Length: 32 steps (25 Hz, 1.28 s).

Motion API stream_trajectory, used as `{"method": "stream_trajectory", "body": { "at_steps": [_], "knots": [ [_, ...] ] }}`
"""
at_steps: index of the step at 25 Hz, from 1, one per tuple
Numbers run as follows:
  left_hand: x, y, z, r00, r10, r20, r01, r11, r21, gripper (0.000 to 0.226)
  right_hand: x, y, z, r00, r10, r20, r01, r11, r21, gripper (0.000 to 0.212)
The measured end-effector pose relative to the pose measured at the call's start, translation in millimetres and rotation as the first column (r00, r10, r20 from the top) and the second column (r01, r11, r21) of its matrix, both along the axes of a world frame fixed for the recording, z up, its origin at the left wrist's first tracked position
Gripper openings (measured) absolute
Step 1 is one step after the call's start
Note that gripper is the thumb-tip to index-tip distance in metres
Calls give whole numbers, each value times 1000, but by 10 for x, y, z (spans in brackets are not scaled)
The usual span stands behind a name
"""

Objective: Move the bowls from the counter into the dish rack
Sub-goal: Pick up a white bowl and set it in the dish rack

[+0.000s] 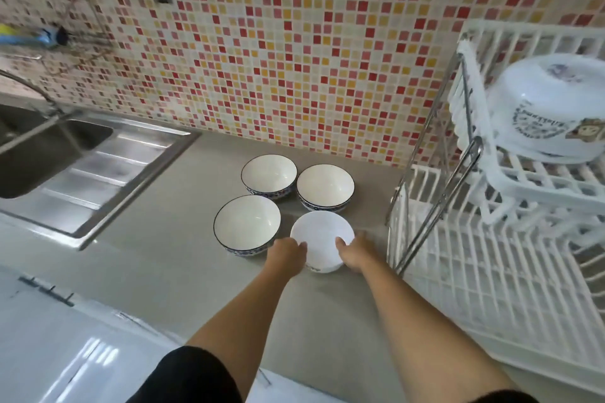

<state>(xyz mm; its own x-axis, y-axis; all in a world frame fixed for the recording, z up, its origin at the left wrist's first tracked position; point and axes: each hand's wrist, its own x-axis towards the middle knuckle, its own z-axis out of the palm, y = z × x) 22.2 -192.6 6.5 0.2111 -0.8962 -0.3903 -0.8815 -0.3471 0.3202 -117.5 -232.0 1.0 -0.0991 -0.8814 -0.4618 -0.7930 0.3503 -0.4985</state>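
Note:
Several white bowls stand together on the grey counter [170,258]. Three have dark rims and blue patterned sides: one at the back left [269,174], one at the back right [325,185], one at the front left [247,221]. The nearest is a plain white bowl [322,235]. My left hand [287,255] grips its left rim and my right hand [355,253] grips its right rim. The white two-tier dish rack [474,258] stands to the right, its lower tier bare.
An upturned large white bowl with a printed design [543,108] sits on the rack's upper tier. A steel sink with drainboard [98,173] and a faucet [29,85] lie at the left. A mosaic tile wall [294,42] backs the counter.

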Motion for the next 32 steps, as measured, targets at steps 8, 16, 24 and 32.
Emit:
{"method": "stream_trajectory", "body": {
  "at_steps": [8,16,24,32],
  "knots": [
    [-50,17,-32,961,200,-190,-202,979,9,33,26,177,-104,989,-34,141,31,999,17,48],
    [215,-15,1225,827,54,-560,-404,749,-525,56,261,110,1400,869,15,495,201,903,-379,55],
    [27,145,2927,847,-197,-494,-401,373,-837,40,33,427,3085,917,327,227,51,468,-882,62],
    [-599,308,3584,625,-676,-391,-37,475,-879,50,-1256,792,3728,969,151,-194,-209,87,-974,84]
  ]
}}
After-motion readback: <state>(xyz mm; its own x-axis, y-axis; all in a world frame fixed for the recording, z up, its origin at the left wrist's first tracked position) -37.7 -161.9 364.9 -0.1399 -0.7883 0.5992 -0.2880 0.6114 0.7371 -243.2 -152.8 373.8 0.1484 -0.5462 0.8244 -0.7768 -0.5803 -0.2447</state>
